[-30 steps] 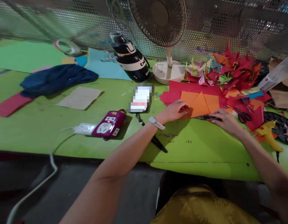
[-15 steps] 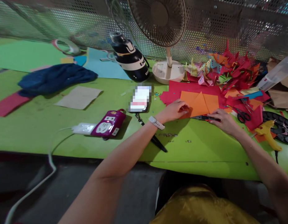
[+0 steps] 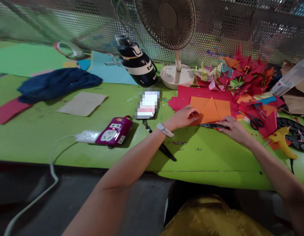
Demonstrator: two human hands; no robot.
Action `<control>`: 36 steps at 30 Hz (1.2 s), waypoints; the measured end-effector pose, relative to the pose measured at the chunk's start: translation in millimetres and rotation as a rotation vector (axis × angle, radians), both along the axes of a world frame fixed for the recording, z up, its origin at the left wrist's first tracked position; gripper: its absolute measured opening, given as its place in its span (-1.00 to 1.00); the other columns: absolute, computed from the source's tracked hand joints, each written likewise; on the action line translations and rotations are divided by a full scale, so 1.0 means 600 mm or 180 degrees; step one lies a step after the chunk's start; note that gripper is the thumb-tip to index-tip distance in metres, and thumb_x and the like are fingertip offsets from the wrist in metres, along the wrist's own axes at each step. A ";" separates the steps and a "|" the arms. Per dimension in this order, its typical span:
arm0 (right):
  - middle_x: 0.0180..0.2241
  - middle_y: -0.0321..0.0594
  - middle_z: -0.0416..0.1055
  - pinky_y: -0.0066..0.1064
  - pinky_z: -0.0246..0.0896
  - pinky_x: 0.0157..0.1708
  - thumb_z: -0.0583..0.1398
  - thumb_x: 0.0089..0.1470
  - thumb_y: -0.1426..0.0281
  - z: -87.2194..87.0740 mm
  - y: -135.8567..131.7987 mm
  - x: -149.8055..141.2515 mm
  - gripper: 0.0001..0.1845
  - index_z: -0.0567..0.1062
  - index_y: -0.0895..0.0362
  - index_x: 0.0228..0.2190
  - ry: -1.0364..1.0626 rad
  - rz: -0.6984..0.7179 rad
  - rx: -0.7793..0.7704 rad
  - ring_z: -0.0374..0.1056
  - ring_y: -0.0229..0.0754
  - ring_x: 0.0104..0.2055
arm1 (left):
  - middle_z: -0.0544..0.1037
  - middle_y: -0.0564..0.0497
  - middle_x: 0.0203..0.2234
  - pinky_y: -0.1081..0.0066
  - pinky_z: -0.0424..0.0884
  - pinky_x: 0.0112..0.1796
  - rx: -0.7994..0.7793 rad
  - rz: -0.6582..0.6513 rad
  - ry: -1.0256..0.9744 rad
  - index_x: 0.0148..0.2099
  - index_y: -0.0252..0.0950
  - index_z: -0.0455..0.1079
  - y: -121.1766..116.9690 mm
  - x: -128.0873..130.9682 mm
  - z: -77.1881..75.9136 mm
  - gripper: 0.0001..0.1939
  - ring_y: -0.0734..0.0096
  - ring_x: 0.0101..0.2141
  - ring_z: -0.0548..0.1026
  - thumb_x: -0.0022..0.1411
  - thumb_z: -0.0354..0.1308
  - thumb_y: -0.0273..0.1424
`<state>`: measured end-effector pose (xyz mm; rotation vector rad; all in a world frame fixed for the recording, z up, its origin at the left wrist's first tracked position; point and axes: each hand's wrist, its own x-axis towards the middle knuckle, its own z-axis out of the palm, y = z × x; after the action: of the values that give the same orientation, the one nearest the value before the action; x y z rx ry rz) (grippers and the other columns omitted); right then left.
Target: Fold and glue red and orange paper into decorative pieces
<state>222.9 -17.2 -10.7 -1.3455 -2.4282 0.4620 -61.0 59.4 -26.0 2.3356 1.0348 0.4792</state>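
Note:
A sheet of orange paper [image 3: 211, 109] with a triangular crease or flap lies on red paper [image 3: 184, 93] on the green table. My left hand [image 3: 187, 117], with a pale watch on the wrist, is at the sheet's lower left corner. Its fingers are curled and pinch the paper there. My right hand [image 3: 232, 127] is closed around a dark, slim box cutter [image 3: 208, 125]. The cutter lies nearly flat along the sheet's near edge, its tip pointing left toward my left hand. Part of its handle is hidden under my fingers.
Black-handled scissors [image 3: 256, 122], a yellow glue gun [image 3: 281, 141] and a black tray [image 3: 296, 134] lie right. Behind stand folded paper pieces [image 3: 245, 72], a fan [image 3: 178, 77] and a black bottle [image 3: 139, 65]. Left are a phone [image 3: 148, 104] and a purple power strip [image 3: 115, 131].
My right hand and the box cutter have slid a little left along the orange paper's near edge. My left hand has stayed in place.

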 end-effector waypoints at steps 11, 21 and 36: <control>-0.18 -0.12 0.48 -0.15 0.39 -0.08 0.22 0.19 0.36 -0.009 -0.002 -0.013 -0.68 0.58 -0.03 -0.01 0.0027 -0.0091 0.0097 0.40 -0.04 -0.10 | 0.47 -0.19 -0.07 0.28 0.44 -0.07 -0.0055 0.0017 -0.0033 -0.01 -0.32 0.38 -0.004 0.000 0.002 -0.71 0.28 -0.15 0.51 0.30 0.07 -0.27; -0.17 -0.15 0.48 -0.19 0.40 -0.09 0.23 0.20 0.34 0.002 -0.018 -0.027 -0.70 0.59 -0.08 -0.03 0.0144 0.0236 -0.0178 0.40 -0.09 -0.09 | 0.47 -0.16 -0.06 0.30 0.46 -0.08 -0.0082 0.0041 -0.0091 -0.02 -0.28 0.38 -0.006 -0.002 -0.001 -0.73 0.31 -0.16 0.51 0.31 0.07 -0.26; -0.20 -0.02 0.50 0.07 0.32 -0.03 0.19 0.16 0.20 -0.016 0.042 0.130 -0.68 0.61 0.04 -0.13 -0.0041 -0.1854 0.0888 0.40 0.12 -0.09 | 0.47 -0.16 -0.02 0.12 0.34 0.05 0.0270 0.0565 0.0362 0.08 -0.25 0.41 -0.022 -0.003 0.021 -0.31 0.01 0.02 0.43 0.07 0.24 0.13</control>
<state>300.7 7.8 -20.3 -1.8137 -1.8840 -0.0344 -62.7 46.1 -13.2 2.3797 1.3066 0.4699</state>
